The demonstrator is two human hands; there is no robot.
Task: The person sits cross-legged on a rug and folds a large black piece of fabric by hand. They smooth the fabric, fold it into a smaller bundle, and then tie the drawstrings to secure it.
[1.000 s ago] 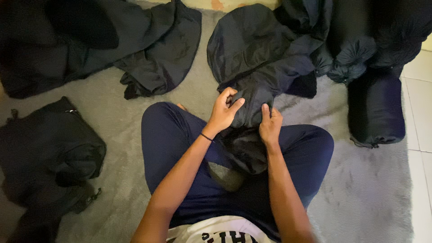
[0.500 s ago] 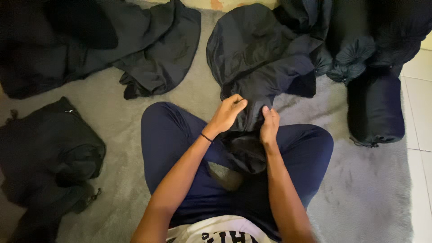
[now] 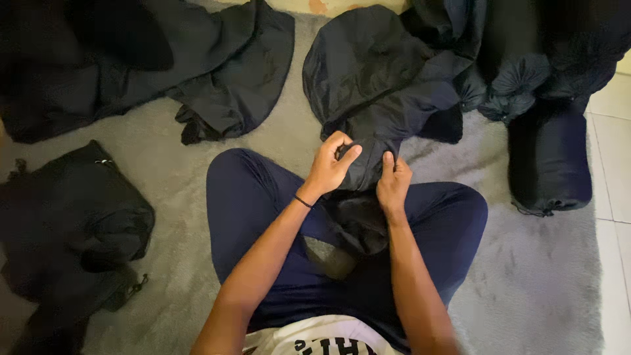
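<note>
I sit cross-legged in dark blue trousers on a grey rug (image 3: 539, 283). A dark puffy sleeping bag (image 3: 374, 72) lies spread in front of my knees, and its near end runs down into a black stuff sack (image 3: 358, 220) in my lap. My left hand (image 3: 330, 164) pinches a fold of the fabric just above the sack's mouth. My right hand (image 3: 393, 184) grips the fabric beside it, fingers curled. The sack's opening is mostly hidden by my hands.
A filled, rolled dark blue sack (image 3: 549, 164) stands at the right beside more bunched dark fabric (image 3: 526, 72). Another spread black bag (image 3: 164, 66) lies at the upper left, and a crumpled black one (image 3: 72, 223) at the left. White floor tiles (image 3: 614, 158) border the rug.
Both hands have drawn a little nearer to me with the fabric, pushing more of it down into the sack. The spread part has shifted slightly.
</note>
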